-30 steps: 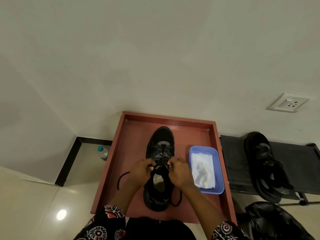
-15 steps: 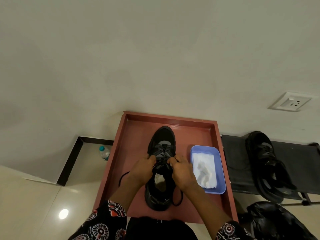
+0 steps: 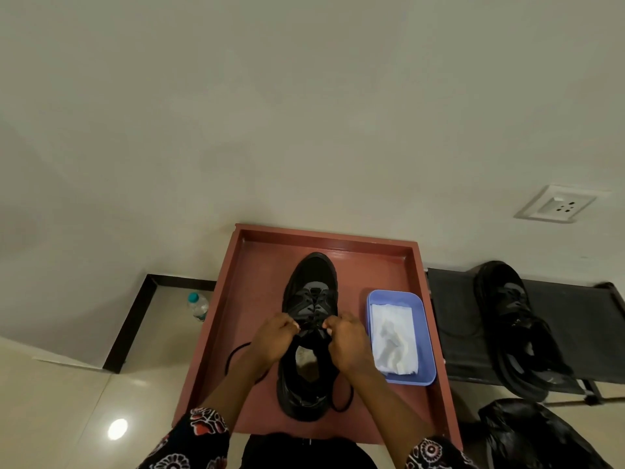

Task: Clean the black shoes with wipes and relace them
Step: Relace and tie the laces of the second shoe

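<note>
Left hand: my left hand sits at the shoe's 9 o'clock side, fingers curled, pinching the lace at the upper eyelets.
Right hand: my right hand mirrors it at 3 o'clock, fingers curled in and pinching the same lace; the two hands nearly meet over the tongue.
Lace: black, crossed through the lower eyelets; one loose loop trails out at 8 o'clock past my left wrist, another curls at 5 o'clock by the heel.
Shoe in work: the black shoe lies in the middle of the red tray, toe towards 12 o'clock, heel towards me.
Wipes: a blue tub stands in the tray just beside the shoe at 3 o'clock, with crumpled white wipes in it.
Second shoe: the other black shoe lies on a dark bench further out at 3 o'clock, well apart from the tray.
Surroundings: a black bag at 4 o'clock on the floor, a small water bottle at 9 o'clock by the tray, a wall socket at 2 o'clock.
</note>
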